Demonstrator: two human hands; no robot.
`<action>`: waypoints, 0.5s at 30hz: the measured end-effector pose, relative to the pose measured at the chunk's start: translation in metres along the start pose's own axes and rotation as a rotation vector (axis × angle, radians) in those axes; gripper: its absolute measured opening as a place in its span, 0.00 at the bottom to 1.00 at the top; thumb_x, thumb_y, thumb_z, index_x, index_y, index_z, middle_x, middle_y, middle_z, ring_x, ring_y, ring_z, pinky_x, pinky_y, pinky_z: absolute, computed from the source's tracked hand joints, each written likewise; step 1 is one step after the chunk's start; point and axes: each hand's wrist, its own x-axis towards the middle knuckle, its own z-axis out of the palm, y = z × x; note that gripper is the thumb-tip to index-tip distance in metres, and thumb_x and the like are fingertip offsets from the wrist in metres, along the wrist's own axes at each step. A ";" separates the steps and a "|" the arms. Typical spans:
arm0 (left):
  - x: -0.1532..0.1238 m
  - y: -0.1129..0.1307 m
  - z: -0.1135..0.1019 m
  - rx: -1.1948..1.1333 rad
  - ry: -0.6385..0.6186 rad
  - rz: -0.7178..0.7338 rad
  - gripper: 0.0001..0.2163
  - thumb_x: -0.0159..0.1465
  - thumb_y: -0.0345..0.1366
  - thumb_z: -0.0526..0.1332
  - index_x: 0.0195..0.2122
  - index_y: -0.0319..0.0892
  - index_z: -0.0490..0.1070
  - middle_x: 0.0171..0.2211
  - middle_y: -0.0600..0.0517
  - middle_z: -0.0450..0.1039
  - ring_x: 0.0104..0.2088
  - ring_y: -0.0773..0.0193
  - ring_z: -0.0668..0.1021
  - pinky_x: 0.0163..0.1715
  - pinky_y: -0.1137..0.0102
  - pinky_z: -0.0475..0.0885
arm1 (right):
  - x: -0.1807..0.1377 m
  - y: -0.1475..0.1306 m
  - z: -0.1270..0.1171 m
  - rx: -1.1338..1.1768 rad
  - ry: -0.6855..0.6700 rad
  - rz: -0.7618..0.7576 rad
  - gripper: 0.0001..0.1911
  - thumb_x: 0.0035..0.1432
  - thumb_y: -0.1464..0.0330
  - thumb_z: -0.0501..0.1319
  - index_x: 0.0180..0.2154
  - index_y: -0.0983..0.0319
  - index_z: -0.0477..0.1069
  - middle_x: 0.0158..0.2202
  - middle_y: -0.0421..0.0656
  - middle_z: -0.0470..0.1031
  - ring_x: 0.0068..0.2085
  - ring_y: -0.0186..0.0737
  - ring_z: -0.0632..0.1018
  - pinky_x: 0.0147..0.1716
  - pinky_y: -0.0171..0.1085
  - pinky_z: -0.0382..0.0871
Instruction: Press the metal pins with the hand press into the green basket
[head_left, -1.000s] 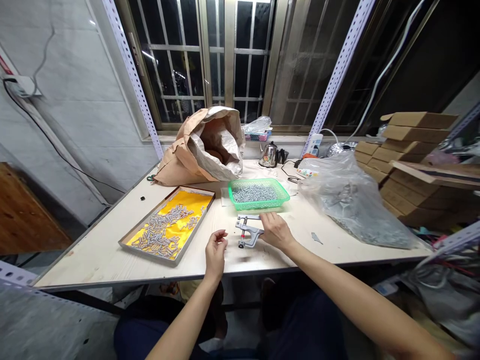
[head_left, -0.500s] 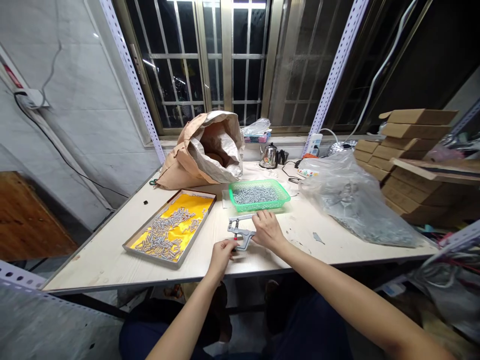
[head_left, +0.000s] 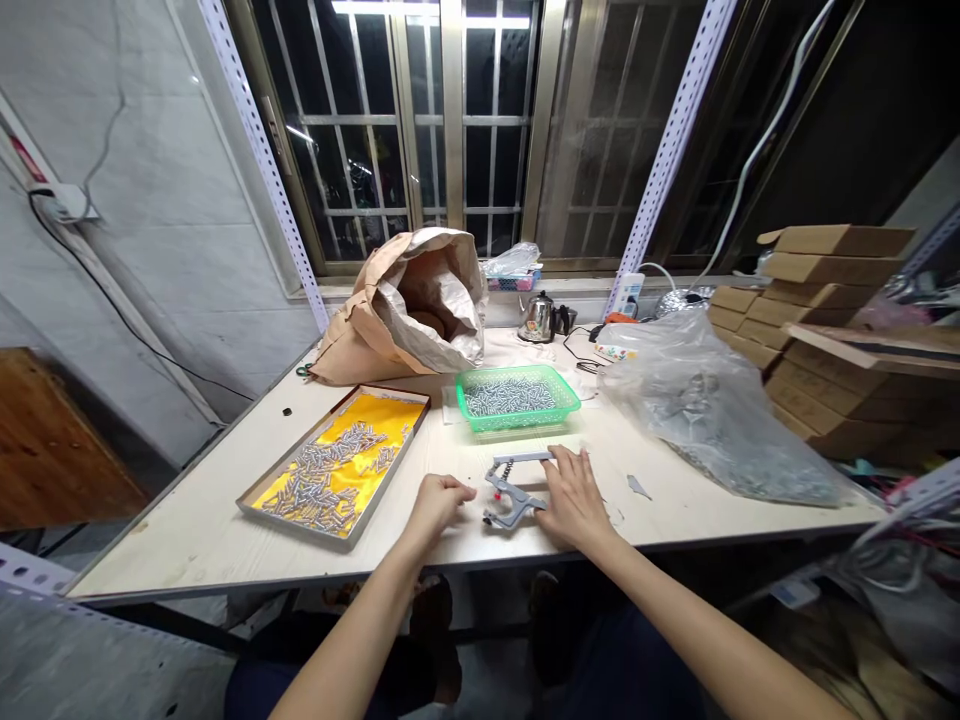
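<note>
Grey metal press tool point(head_left: 511, 492) lies near the table point(head_left: 187, 520) front edge — right hand point(head_left: 574, 497) flat on its handle, fingers spread; left hand point(head_left: 437, 500) curled shut beside it, perhaps pinching a part. Tool could tip under uneven pressure. Green basket point(head_left: 517, 397), yellow-lined tray point(head_left: 337, 465) — both hold small metal pieces.

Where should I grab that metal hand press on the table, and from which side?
Take the hand press by its long upper lever, coming from the right, where the right hand already rests. The lever sticks out flat and bare toward that side, while the head with its small red part faces the left hand.
</note>
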 end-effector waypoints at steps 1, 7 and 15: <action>0.010 0.009 0.000 0.036 0.008 0.021 0.09 0.44 0.38 0.66 0.18 0.36 0.74 0.16 0.50 0.71 0.21 0.65 0.71 0.23 0.72 0.62 | -0.003 0.007 0.001 -0.016 -0.001 0.017 0.28 0.43 0.63 0.62 0.47 0.69 0.67 0.55 0.57 0.62 0.58 0.54 0.60 0.61 0.54 0.41; 0.071 0.087 0.020 0.123 0.147 0.327 0.18 0.52 0.41 0.64 0.41 0.33 0.75 0.44 0.38 0.75 0.40 0.57 0.75 0.37 0.69 0.67 | -0.016 0.027 0.017 -0.044 0.004 0.029 0.27 0.43 0.64 0.61 0.47 0.67 0.66 0.54 0.54 0.63 0.57 0.55 0.63 0.60 0.57 0.45; 0.055 0.052 -0.097 0.594 0.384 0.133 0.06 0.45 0.24 0.61 0.16 0.41 0.68 0.22 0.45 0.74 0.37 0.51 0.76 0.40 0.66 0.66 | -0.029 0.035 0.036 -0.011 0.037 0.016 0.28 0.44 0.61 0.62 0.48 0.67 0.67 0.52 0.55 0.65 0.54 0.55 0.65 0.58 0.57 0.51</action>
